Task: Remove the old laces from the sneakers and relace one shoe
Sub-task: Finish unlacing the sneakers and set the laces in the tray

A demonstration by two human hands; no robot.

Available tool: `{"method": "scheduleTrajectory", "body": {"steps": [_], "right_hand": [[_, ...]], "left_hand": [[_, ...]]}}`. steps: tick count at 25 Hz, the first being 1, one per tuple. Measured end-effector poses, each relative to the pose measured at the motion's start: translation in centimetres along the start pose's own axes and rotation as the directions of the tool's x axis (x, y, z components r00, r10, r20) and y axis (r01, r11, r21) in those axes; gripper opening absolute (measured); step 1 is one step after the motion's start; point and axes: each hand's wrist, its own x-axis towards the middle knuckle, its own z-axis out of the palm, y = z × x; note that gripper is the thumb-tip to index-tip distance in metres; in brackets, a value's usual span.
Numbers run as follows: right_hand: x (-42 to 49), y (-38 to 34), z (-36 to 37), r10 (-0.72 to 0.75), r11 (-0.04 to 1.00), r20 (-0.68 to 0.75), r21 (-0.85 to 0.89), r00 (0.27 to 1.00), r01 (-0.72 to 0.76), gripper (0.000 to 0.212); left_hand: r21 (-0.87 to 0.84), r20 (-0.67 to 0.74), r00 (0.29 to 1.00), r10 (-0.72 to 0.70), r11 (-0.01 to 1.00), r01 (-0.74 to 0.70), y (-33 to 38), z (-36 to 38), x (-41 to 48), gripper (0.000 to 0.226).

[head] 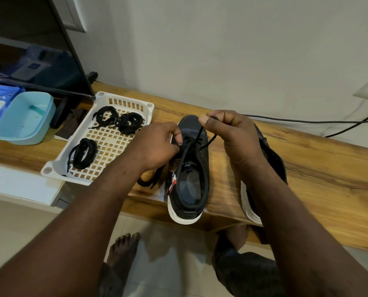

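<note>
Wooden table point(307, 168) against a pale wall carries everything. The left hand point(157, 144) pinches the lace point(198, 133) down at the eyelets. The right hand point(232, 133), fingers curled, pinches the same lace higher up, lifted over the toe. Directly under both hands stands the sneaker point(189, 189), its heel toward the person.

By my judgement the lace is light, limp cord. Only a stiffened tip would push through an eyelet, so the hold belongs close behind that tip. The shoe looks light too, with a soft upper on a firm sole. It would likely slide when the lace is drawn, so it wants steadying beside the eyelet row.

Counted outward:
- Two sneakers, the second sneaker point(273, 155) half hidden behind the right forearm.
- One loose lace point(148, 181) lying under the left wrist.
- Three coiled lace bundles point(105, 116), point(130, 123), point(82, 154) left of the left hand.
- One white basket point(106, 99) holding those bundles.
- One blue tub point(24, 118) further left.
</note>
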Motion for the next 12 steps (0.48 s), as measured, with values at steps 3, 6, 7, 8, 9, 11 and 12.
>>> {"method": "scheduleTrajectory", "body": {"steps": [3,6,7,8,9,11,12], "right_hand": [[0.2,0.2,-0.1,0.004,0.999,0.065,-0.042,0.998,-0.001,0.016],[0.1,0.3,0.0,0.010,0.991,0.122,-0.132,0.992,0.006,0.016],[0.0,0.4,0.0,0.021,0.986,0.139,-0.164,0.990,0.002,0.018],[-0.2,0.4,-0.1,0.045,0.977,0.155,-0.212,0.987,-0.012,0.020],[-0.3,0.5,-0.1,0.074,0.962,0.173,-0.271,0.982,-0.025,0.020],[-0.4,0.9,-0.2,0.112,0.915,0.208,-0.402,0.972,-0.020,0.020],[-0.3,1.2,-0.1,0.110,0.889,0.209,-0.457,0.972,-0.002,0.022]], "left_hand": [[0.014,0.016,0.995,0.098,0.995,-0.098,0.5,0.7,-0.1,0.009],[0.072,-0.007,0.999,0.053,0.996,-0.053,0.3,1.4,0.1,0.011],[0.131,-0.018,1.000,0.003,0.991,-0.001,0.1,1.4,0.2,0.012],[0.234,-0.027,0.997,-0.074,0.969,0.078,-0.2,1.4,0.3,0.010],[0.347,-0.031,0.986,-0.166,0.923,0.167,-0.6,1.4,0.3,0.007],[0.464,-0.012,0.957,-0.290,0.846,0.262,-1.1,1.2,-0.1,0.007],[0.429,0.017,0.959,-0.282,0.869,0.248,-1.1,0.9,-0.1,0.006]]}}
